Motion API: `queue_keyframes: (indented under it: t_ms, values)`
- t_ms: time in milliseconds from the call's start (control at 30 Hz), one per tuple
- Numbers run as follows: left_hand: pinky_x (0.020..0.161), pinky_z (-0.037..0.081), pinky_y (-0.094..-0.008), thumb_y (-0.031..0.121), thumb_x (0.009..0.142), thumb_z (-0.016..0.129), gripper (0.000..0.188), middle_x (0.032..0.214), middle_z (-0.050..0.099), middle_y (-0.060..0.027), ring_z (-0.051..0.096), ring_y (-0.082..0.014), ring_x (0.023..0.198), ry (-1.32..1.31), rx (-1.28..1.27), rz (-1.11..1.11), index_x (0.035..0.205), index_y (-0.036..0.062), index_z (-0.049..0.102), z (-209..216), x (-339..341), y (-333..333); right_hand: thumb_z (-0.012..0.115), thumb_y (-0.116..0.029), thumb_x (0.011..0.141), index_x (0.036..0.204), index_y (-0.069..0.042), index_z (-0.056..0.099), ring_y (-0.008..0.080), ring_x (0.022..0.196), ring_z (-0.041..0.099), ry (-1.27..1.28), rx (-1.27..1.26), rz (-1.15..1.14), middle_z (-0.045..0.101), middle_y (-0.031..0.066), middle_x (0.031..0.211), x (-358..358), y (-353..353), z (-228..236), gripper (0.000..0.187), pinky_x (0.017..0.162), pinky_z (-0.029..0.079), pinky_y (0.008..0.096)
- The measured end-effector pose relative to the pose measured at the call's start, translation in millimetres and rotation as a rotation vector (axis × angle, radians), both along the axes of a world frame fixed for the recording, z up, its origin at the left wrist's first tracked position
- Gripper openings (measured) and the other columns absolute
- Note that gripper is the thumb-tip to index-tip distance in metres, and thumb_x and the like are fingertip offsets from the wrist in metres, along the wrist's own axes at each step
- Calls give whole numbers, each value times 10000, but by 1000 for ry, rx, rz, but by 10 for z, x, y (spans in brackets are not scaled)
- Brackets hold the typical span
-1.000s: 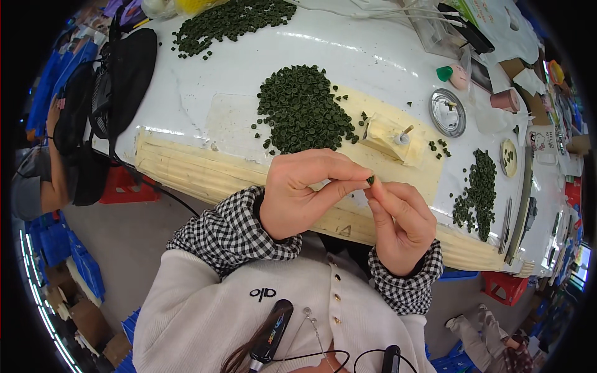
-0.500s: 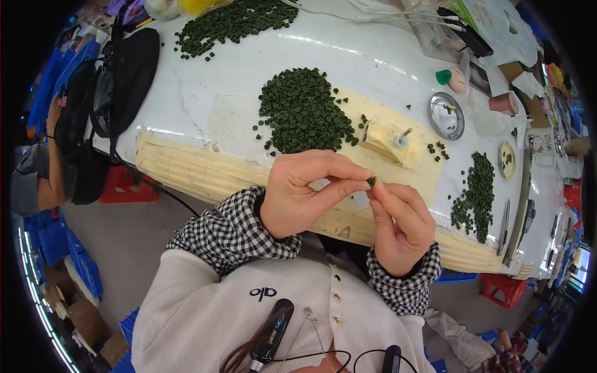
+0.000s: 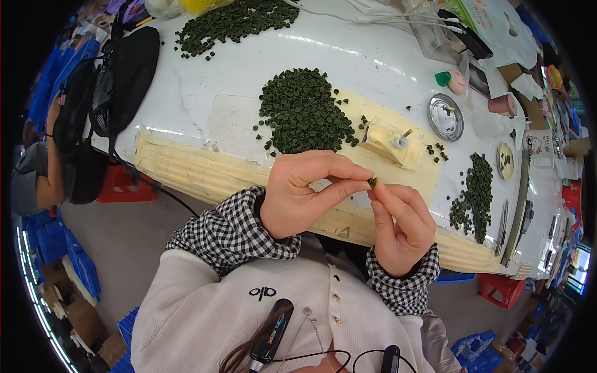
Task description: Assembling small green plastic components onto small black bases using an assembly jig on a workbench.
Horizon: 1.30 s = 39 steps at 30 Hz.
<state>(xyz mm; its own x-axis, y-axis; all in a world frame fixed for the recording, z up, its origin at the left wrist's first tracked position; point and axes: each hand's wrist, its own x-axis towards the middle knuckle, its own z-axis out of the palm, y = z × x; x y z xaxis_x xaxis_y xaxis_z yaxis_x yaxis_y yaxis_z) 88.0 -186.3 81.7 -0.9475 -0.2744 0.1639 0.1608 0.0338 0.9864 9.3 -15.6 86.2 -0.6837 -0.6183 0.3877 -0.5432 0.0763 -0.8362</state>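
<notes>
My left hand (image 3: 298, 193) pinches a tiny dark green cup-shaped piece (image 3: 372, 181) between thumb and forefinger, above the table's front edge. Against its other side rests the forefinger of my right hand (image 3: 403, 230). That hand is closed, with the thumb pressed near the forefinger; whether anything lies between them is hidden. Just beyond the hands is a large heap of similar green pieces (image 3: 305, 112). A yellowish block with a small upright pin (image 3: 388, 143) stands to the heap's right on a cream board (image 3: 429, 174), with several loose pieces around it.
Another green heap (image 3: 476, 196) lies at the right, beside tweezers (image 3: 502, 227), a round metal tin (image 3: 445, 109) and a pale dish (image 3: 505, 161). A further heap (image 3: 236, 25) sits at the far left. A black bag (image 3: 134, 81) hangs over the left edge, near another person's arm (image 3: 51, 155).
My hands and the green piece stay almost exactly where they were. At the lower right, the view of the background beyond the table has altered slightly.
</notes>
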Motion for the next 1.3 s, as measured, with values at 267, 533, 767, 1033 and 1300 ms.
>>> queue_keyframes:
  t_ms: [267, 533, 767, 1033, 1300]
  values:
    - [765, 524, -256, -99, 843, 652, 210, 951, 698, -147, 671, -170, 869, -10, -10, 0, 1041, -40, 686, 15, -4, 4, 702, 41, 796, 1017, 21, 678, 170, 730, 593, 162, 135, -277, 633, 107, 862, -360, -8, 308, 223, 678, 470, 265]
    - [738, 516, -255, -103, 846, 644, 211, 936, 699, -139, 665, -161, 848, 0, -22, 4, 1041, -36, 687, 38, 1, -1, 696, -76, 846, 1012, 1, 676, 127, 685, 495, 278, 323, -153, 562, 48, 760, -697, -171, 264, 184, 622, 396, 256]
    - [741, 516, -252, -106, 842, 647, 207, 935, 698, -141, 665, -162, 847, -1, -2, 1, 1035, -40, 685, 20, 1, 8, 727, -47, 805, 925, -8, 685, 187, 730, 578, 206, 307, -140, 605, 84, 787, -704, -198, 241, 133, 632, 447, 284]
    - [750, 519, -262, -100, 840, 655, 198, 935, 697, -142, 668, -169, 853, -12, -20, -4, 1025, -40, 685, 42, -2, -4, 673, -1, 846, 930, 43, 643, 167, 819, 566, 46, -47, -44, 619, 96, 871, -490, -66, 458, 100, 733, 448, 268]
    - [745, 524, -270, -97, 828, 669, 172, 923, 703, -144, 673, -181, 837, 15, -47, 12, 990, -42, 687, 14, -16, 4, 540, -89, 981, 996, 42, 528, 175, 866, 675, -277, -54, 225, 647, 121, 930, -421, -132, 353, 132, 776, 537, 273]
